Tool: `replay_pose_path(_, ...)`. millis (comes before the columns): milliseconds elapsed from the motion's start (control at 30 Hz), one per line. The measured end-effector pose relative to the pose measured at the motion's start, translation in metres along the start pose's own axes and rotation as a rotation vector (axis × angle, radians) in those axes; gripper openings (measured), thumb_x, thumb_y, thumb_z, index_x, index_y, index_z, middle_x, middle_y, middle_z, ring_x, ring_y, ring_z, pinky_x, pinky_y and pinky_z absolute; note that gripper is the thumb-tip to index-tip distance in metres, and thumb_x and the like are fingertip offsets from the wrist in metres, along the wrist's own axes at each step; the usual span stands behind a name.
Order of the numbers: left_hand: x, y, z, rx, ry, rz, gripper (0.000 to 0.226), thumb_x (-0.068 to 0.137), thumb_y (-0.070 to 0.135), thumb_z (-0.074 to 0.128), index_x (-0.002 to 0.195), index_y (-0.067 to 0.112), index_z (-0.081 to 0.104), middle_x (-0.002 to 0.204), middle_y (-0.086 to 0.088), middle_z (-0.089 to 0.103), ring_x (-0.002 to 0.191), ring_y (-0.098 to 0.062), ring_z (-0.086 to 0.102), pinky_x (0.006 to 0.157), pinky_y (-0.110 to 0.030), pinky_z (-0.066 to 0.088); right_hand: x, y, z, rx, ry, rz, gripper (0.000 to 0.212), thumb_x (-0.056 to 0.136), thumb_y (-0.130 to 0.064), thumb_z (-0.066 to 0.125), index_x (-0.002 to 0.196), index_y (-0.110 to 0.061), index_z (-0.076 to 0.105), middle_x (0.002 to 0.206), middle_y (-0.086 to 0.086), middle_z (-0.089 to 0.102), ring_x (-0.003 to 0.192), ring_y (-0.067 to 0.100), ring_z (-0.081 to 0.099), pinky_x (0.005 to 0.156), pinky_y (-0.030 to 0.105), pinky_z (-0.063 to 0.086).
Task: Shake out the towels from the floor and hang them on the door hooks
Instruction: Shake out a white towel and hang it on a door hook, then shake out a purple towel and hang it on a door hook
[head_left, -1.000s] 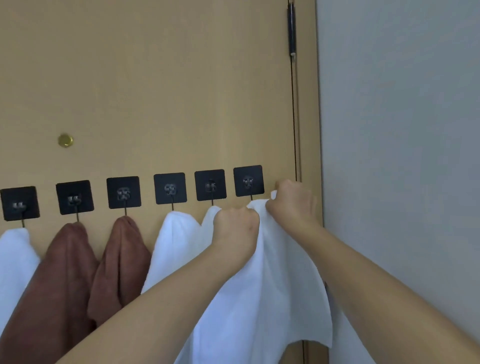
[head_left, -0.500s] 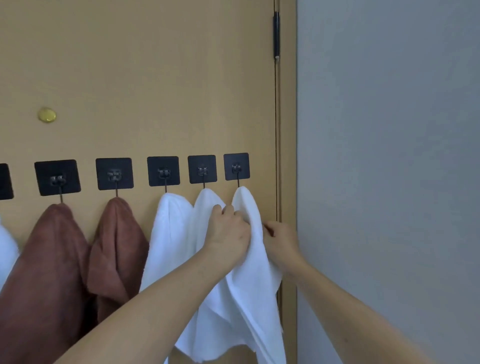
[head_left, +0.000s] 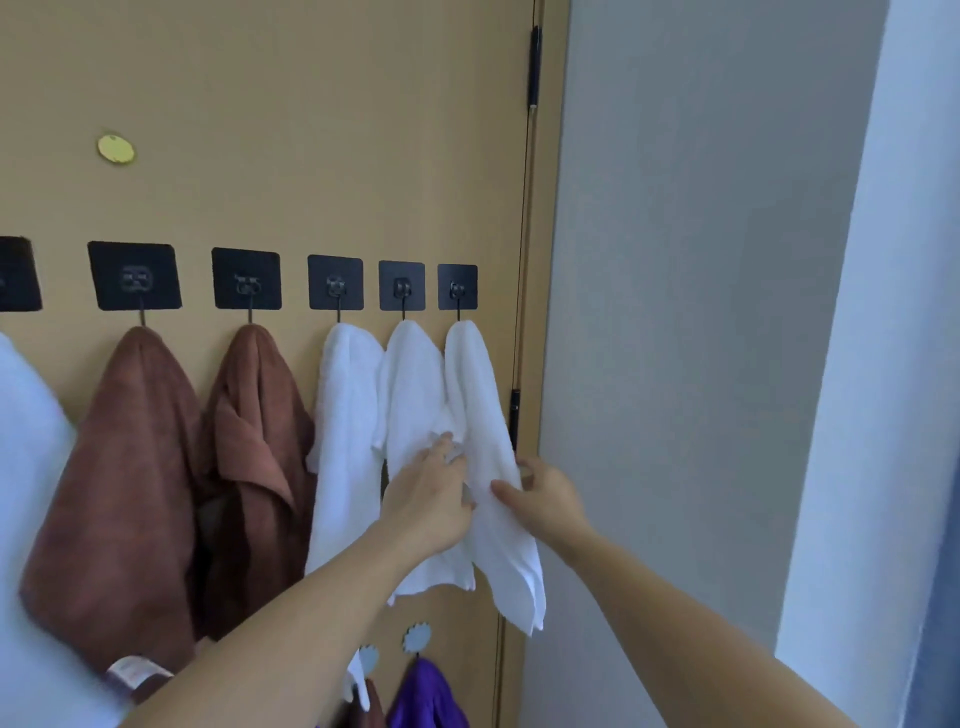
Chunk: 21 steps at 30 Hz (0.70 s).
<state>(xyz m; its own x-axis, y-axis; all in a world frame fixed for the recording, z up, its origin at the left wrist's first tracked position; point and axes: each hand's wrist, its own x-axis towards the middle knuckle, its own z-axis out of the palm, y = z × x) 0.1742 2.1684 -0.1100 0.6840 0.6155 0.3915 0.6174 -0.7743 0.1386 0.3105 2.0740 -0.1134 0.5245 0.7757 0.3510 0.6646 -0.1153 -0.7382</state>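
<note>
A row of black square hooks (head_left: 457, 287) runs across the tan door (head_left: 291, 130). The rightmost white towel (head_left: 475, 395) hangs from the last hook. My left hand (head_left: 431, 499) lies on the front of this towel and the white towel (head_left: 410, 374) beside it, fingers fairly straight. My right hand (head_left: 540, 493) pinches the rightmost towel's right edge between thumb and fingers. A third white towel (head_left: 345, 415) and two brown towels (head_left: 130, 467) (head_left: 254, 441) hang further left. Another white towel (head_left: 26, 493) shows at the far left edge.
The door's hinge edge (head_left: 524, 312) and a grey wall (head_left: 675, 312) stand right of the hooks. Lower on the door, small round hooks (head_left: 417, 638) carry a purple cloth (head_left: 426, 696) and other items. A brass disc (head_left: 115, 149) sits on the upper door.
The rightmost towel went from being held up at the last hook to hanging from it. Both hands slid down the towel to its middle.
</note>
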Motion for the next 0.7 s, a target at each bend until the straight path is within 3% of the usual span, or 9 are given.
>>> replay_pose_path(133, -0.009, 0.001, -0.012, -0.078, 0.092, -0.006, 0.049, 0.101, 0.029, 0.045, 0.148, 0.017, 0.042, 0.160, 0.000, 0.027, 0.135, -0.024, 0.040, 0.094, -0.037, 0.048, -0.010, -0.011, -0.007, -0.026, 0.017, 0.064, 0.047, 0.093, -0.039, 0.064, 0.133, -0.016, 0.053, 0.100, -0.004, 0.058, 0.100, 0.021, 0.061, 0.089, 0.037, 0.053)
replay_pose_path(267, -0.006, 0.006, -0.021, -0.170, 0.166, -0.018, 0.050, 0.102, 0.031, 0.046, 0.150, 0.019, 0.043, 0.153, 0.004, 0.039, 0.132, -0.020, 0.044, 0.100, -0.037, 0.047, -0.013, -0.012, -0.017, -0.082, 0.035, 0.072, 0.058, 0.093, -0.042, 0.064, 0.142, -0.018, 0.047, 0.109, 0.000, 0.063, 0.101, 0.020, 0.060, 0.085, 0.033, 0.052)
replay_pose_path(400, -0.009, 0.026, -0.017, -0.183, 0.140, -0.008, 0.048, 0.102, 0.032, 0.048, 0.148, 0.020, 0.047, 0.150, 0.002, 0.043, 0.129, -0.020, 0.049, 0.099, -0.037, 0.048, -0.025, -0.005, -0.030, -0.109, -0.001, 0.076, 0.061, 0.094, -0.039, 0.063, 0.148, -0.019, 0.042, 0.132, 0.005, 0.060, 0.106, 0.020, 0.058, 0.085, 0.029, 0.049)
replay_pose_path(533, -0.020, 0.053, 0.003, -0.166, 0.108, -0.018, 0.046, 0.102, 0.031, 0.049, 0.146, 0.020, 0.048, 0.144, 0.001, 0.048, 0.123, -0.020, 0.051, 0.097, -0.034, 0.048, -0.044, 0.019, -0.037, -0.190, -0.060, 0.035, 0.054, 0.095, -0.033, 0.062, 0.142, -0.014, 0.046, 0.134, 0.010, 0.057, 0.116, 0.027, 0.059, 0.093, 0.036, 0.052)
replay_pose_path(700, -0.047, 0.096, 0.051, -0.154, 0.038, -0.063, 0.041, 0.100, 0.029, 0.050, 0.139, 0.019, 0.054, 0.136, 0.000, 0.053, 0.122, -0.021, 0.052, 0.096, -0.035, 0.048, -0.083, 0.079, -0.049, -0.194, -0.167, 0.055, 0.065, 0.093, -0.035, 0.062, 0.152, -0.020, 0.038, 0.145, 0.008, 0.049, 0.127, 0.025, 0.053, 0.094, 0.029, 0.046)
